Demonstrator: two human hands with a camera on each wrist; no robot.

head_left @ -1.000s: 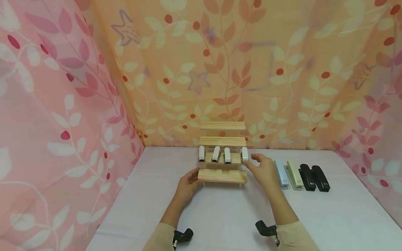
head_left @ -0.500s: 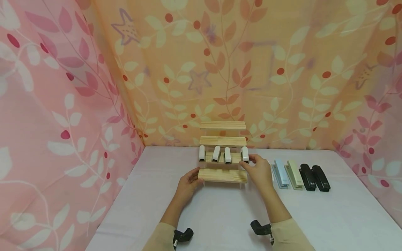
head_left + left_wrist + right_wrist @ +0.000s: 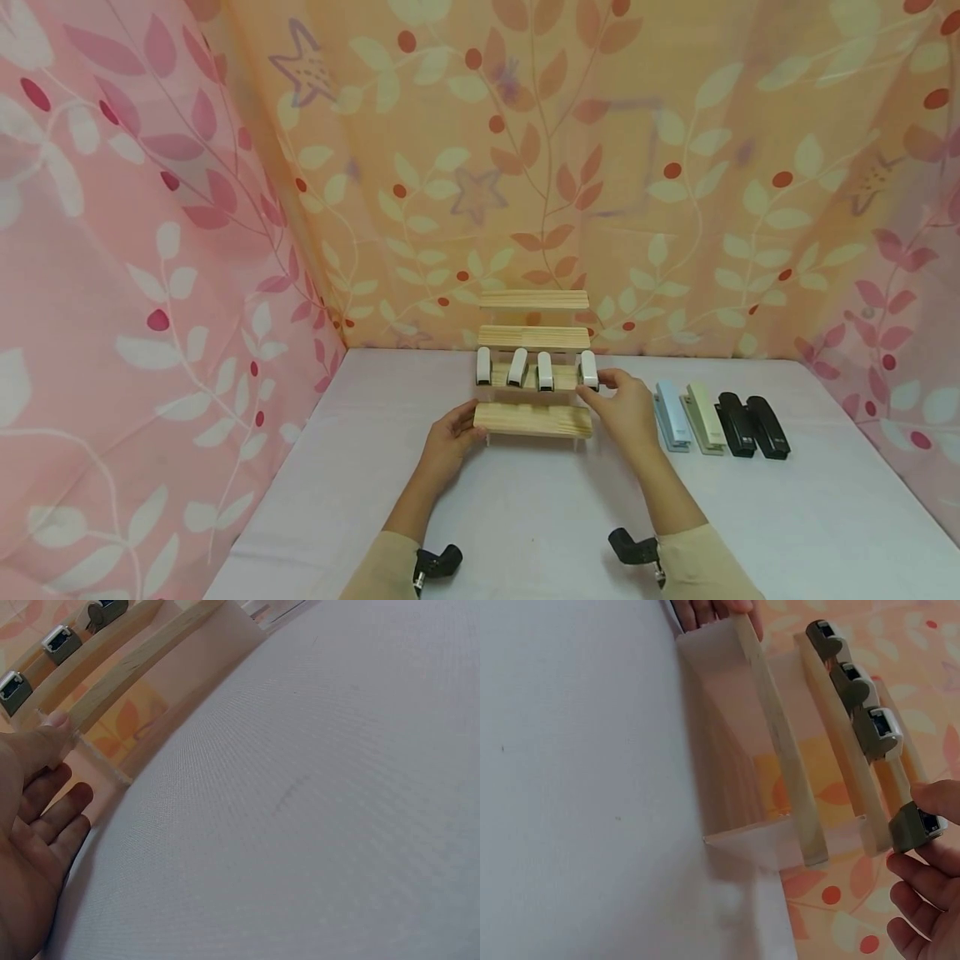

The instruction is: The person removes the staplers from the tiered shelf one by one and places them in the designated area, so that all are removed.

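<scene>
A tiered wooden rack (image 3: 532, 421) with clear side panels stands at the table's back. On its second tier from the bottom sit several white staplers, among them a left-end stapler (image 3: 483, 365) and two middle ones. My right hand (image 3: 626, 408) pinches the rightmost white stapler (image 3: 588, 368) at the tier's right end. In the right wrist view, the thumb lies on top of this stapler (image 3: 915, 827), with fingers beneath. My left hand (image 3: 447, 442) holds the left end of the lowest board; in the left wrist view its thumb presses on the board (image 3: 142, 664).
Right of the rack, a light blue stapler (image 3: 672, 417), a pale green stapler (image 3: 705, 418) and two black staplers (image 3: 768, 427) lie in a row on the white-covered table (image 3: 525, 525). A patterned curtain (image 3: 420, 167) hangs close behind the rack.
My right hand has shifted slightly left and then back right at the end stapler, whose near end now points a little more to the right. The left hand has kept its hold.
</scene>
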